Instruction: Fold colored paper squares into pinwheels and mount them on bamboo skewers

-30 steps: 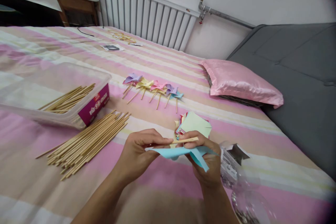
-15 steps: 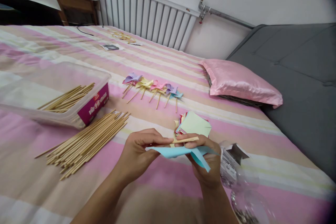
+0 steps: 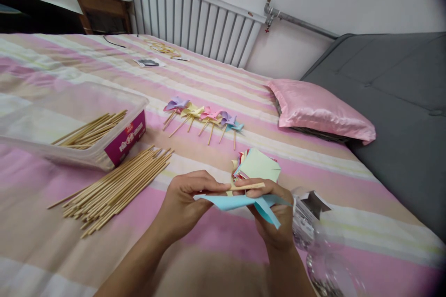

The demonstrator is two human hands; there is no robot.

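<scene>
Low in the middle of the view, my left hand and my right hand meet over a light blue folded paper pinwheel. Both hands pinch it together with a short wooden stick that lies across its top. Just behind my fingers sits a stack of coloured paper squares with a pale green sheet on top. Further back, a row of several finished paper pinwheels on sticks lies on the striped bedcover.
A loose pile of wooden sticks lies at left, beside a clear plastic box holding more sticks. A clear plastic bag lies right of my right hand. A pink pillow, a grey sofa and a radiator stand behind.
</scene>
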